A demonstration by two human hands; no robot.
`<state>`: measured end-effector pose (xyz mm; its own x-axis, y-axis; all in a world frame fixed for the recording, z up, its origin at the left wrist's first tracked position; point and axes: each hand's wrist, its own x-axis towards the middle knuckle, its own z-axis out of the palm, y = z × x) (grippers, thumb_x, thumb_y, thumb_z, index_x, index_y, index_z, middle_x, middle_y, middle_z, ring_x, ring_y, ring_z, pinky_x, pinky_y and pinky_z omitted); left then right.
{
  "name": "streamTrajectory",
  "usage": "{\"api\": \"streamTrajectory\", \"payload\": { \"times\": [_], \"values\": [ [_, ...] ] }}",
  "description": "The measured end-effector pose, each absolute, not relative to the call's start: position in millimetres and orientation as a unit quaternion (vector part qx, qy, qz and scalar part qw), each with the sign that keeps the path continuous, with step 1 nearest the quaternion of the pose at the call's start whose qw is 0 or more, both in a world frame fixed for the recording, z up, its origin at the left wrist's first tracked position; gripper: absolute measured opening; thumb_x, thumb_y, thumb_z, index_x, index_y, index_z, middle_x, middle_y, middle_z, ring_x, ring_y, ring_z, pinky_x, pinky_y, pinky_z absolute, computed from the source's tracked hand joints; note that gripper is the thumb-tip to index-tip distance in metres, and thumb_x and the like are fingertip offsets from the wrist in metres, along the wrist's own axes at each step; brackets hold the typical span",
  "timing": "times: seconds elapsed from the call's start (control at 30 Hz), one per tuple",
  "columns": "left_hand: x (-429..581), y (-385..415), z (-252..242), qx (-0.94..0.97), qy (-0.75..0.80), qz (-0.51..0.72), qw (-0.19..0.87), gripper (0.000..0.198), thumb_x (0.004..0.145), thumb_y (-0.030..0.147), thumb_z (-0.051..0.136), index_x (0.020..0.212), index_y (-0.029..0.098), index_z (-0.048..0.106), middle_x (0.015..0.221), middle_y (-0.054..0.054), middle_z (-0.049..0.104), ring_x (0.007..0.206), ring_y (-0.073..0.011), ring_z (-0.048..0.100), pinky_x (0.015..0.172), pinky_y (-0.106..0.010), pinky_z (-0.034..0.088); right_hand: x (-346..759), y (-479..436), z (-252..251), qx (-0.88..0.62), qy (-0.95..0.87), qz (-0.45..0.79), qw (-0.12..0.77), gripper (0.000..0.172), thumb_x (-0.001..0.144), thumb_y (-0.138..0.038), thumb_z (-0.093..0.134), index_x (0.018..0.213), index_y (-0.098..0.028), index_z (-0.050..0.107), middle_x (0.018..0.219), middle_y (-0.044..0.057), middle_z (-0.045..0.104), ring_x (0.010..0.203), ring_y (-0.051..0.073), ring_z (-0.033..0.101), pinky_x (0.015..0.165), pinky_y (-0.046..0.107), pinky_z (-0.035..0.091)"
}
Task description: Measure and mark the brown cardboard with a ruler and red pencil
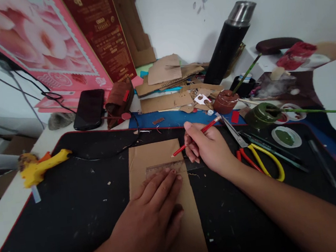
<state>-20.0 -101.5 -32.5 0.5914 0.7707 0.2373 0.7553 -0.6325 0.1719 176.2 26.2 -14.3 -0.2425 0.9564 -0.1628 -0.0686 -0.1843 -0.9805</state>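
A brown cardboard sheet [184, 234] lies lengthwise on the black mat in front of me. Across its upper part rests a clear ruler [163, 167], partly covered by my fingers. My left hand [153, 209] lies flat over the ruler and cardboard, fingers stretched out and pressing the ruler down. Just right of the sheet, my right hand [204, 146] is closed around a red pencil [179, 151]. The pencil's tip points left, over the cardboard a little above the ruler. Scissors [265, 159] with yellow and red handles lie to the right of that hand.
On the left is a yellow glue gun [42, 166]; behind it, a phone [88, 109]. Cardboard scraps [164, 75], a black flask [225, 45] and paint jars [261, 115] with brushes line the back. A pen [322, 162] and a green paint lid [286, 137] are at the right.
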Motion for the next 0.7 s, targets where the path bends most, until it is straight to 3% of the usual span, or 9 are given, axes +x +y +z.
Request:
{"api": "streamTrajectory", "payload": {
  "times": [0.7],
  "values": [
    [-20.9, -98.2, -28.3, 0.898, 0.409, 0.158, -0.028, 0.046, 0.105, 0.026, 0.049, 0.149, 0.015, 0.06, 0.148, -0.008, 0.069, 0.139, -0.0272, 0.061, 0.111, -0.043, 0.055, 178.1, 32.3, -17.2, -0.455, -0.463, 0.615, 0.448, 0.053, 0.093, -0.066, 0.072, 0.067, -0.022, 0.06, 0.039, -0.008, 0.043, 0.032, 0.011, 0.049, 0.034, 0.021, 0.033]
  ]
}}
